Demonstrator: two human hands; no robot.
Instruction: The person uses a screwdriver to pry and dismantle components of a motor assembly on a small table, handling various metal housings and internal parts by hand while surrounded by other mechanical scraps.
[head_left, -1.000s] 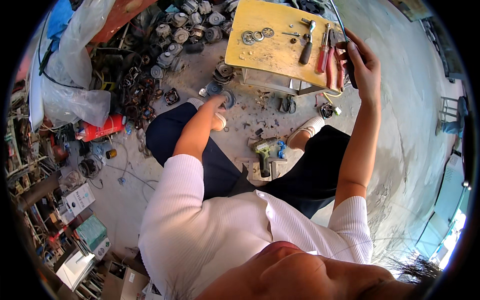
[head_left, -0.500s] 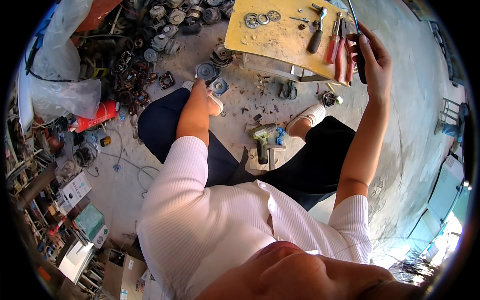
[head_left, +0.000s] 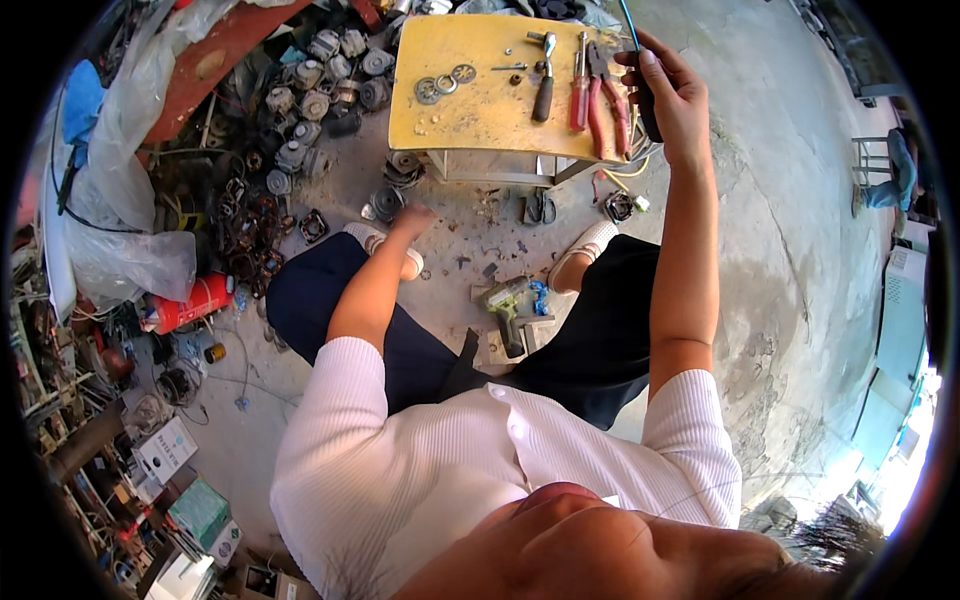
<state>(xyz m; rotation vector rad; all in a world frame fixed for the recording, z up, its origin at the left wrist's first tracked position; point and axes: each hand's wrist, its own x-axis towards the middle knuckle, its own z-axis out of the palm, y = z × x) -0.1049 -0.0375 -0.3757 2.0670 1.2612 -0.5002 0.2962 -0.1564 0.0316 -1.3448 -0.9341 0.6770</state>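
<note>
Down on the floor by my left shoe, my left hand (head_left: 412,218) is smeared by motion, so its fingers do not show clearly. A round grey metal motor cover (head_left: 384,204) lies just left of it. My right hand (head_left: 672,95), raised over the right edge of a yellow table (head_left: 470,115), is closed on a long slim black object (head_left: 648,112) with a thin bluish upper end. Its exact kind is unclear. On the table lie red-handled pliers (head_left: 603,105), a red screwdriver (head_left: 580,95), a ratchet wrench (head_left: 544,85) and several metal rings (head_left: 445,84).
A green cordless drill (head_left: 508,308) rests on a small wooden stool (head_left: 538,330) between my legs. Motor parts (head_left: 300,130) are heaped at far left, near a red cylinder (head_left: 195,302) and plastic sheeting (head_left: 130,220). Cables and boxes (head_left: 165,448) crowd the left side.
My left hand has moved right, over the spot where a second grey cover lay. My right hand still grips the black object. The whole view has shifted, with the table now further left.
</note>
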